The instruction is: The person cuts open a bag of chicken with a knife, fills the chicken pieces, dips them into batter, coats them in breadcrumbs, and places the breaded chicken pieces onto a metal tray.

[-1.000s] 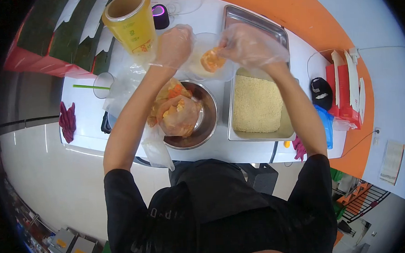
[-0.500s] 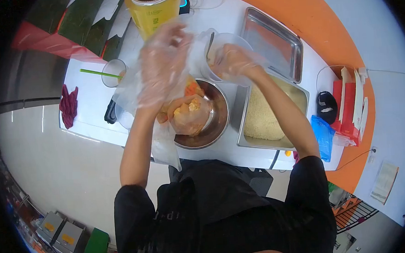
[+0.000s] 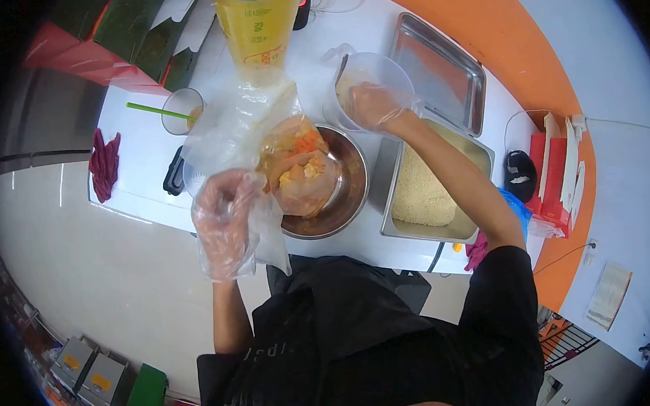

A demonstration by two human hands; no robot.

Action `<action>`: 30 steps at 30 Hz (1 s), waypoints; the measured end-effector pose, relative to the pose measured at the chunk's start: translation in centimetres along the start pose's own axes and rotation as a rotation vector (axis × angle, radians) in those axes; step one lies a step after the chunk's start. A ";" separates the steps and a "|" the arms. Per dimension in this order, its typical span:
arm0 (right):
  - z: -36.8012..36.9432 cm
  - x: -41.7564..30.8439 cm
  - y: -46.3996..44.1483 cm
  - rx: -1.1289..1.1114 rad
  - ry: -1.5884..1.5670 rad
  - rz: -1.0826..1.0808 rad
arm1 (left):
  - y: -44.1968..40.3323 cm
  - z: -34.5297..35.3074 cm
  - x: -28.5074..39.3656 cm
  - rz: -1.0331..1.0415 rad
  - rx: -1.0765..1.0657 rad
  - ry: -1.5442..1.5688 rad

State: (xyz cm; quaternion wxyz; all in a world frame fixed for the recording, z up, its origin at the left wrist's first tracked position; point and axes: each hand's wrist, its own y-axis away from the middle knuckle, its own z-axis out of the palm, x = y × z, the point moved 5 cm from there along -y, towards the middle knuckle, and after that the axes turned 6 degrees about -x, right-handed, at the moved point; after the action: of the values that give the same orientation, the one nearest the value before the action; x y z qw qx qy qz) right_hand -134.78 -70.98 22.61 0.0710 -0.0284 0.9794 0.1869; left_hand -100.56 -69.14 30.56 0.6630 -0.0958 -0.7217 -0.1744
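Observation:
My left hand (image 3: 224,221), in a clear disposable glove, has its fingers curled on the near edge of a clear plastic bag (image 3: 226,138). Orange and yellow food pieces (image 3: 305,171) show through the bag, which rests in a round steel bowl (image 3: 356,201). My right hand (image 3: 375,106), also gloved, reaches down into a translucent plastic tub (image 3: 395,71). Its fingertips are hidden there, so their grip does not show. A dark handle (image 3: 342,66) leans against the tub's left wall.
A deep steel pan (image 3: 389,225) holds pale crumbs (image 3: 420,191). Behind it is a shallow steel tray (image 3: 442,61). A yellow film roll (image 3: 261,30) stands at the back. To the left are a glass (image 3: 182,107) with a green straw and a dark red cloth (image 3: 105,164).
My left hand has come down from above the bag to its near left edge. The right hand has shifted slightly within the tub.

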 end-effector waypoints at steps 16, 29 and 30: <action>-1.3 0.3 -0.1 -0.130 0.016 0.137 | 1.4 1.2 -1.1 0.014 -0.085 0.094; -7.5 3.6 2.0 0.295 -0.314 -0.116 | 1.3 3.0 0.8 0.091 -0.231 0.001; -8.5 4.3 2.2 0.354 -0.278 -0.073 | 1.2 3.4 0.6 0.077 -0.262 0.019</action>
State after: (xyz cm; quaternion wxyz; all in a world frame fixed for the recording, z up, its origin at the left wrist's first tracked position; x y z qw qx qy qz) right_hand -140.31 -72.19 30.63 0.2159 -0.0251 0.9760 0.0116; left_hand -103.31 -66.75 31.07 0.6579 -0.2075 -0.6822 -0.2422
